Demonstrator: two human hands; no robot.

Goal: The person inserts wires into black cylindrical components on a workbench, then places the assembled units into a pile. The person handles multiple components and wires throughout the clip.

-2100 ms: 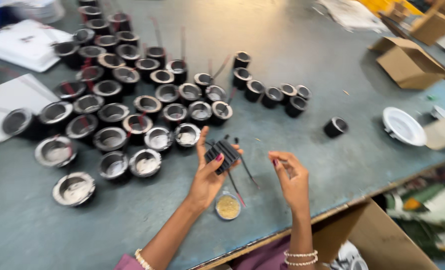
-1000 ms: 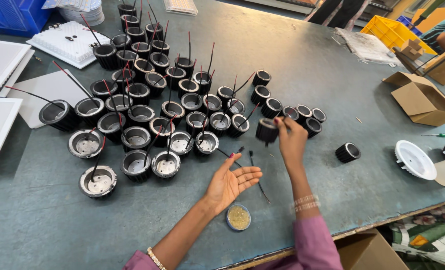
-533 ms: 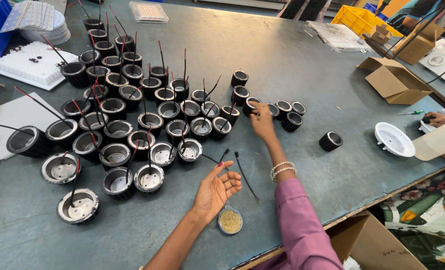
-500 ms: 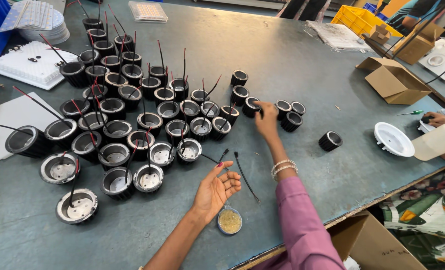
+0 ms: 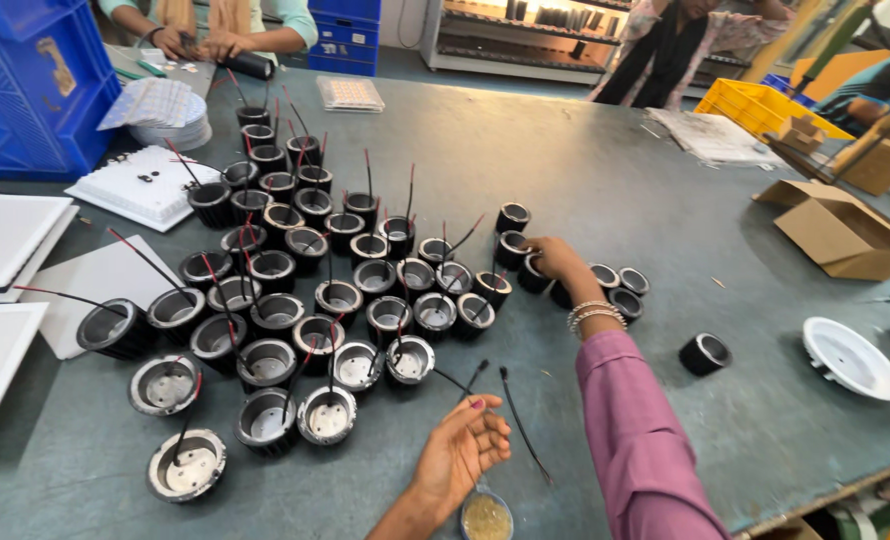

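Observation:
My right hand [image 5: 555,260] reaches forward and closes around a small black cylindrical housing [image 5: 536,272] in a short row of such housings [image 5: 620,290]. My left hand [image 5: 462,450] rests palm-up near the table's front edge, fingers apart, holding nothing. A thin black wire [image 5: 521,425] lies on the table just right of it, and a small round dish of tiny yellowish parts [image 5: 486,516] sits below it. Several black housings with red and black leads [image 5: 315,290] fill the table to the left.
One lone black housing [image 5: 705,353] and a white round fixture [image 5: 852,358] lie at the right. Open cardboard boxes [image 5: 840,230] stand far right. White trays [image 5: 135,185] and a blue crate [image 5: 30,85] are at the left. Other people work at the far side.
My right hand has carried a housing away from the near edge and reached to the row of small housings. My left hand let go of it and now rests open.

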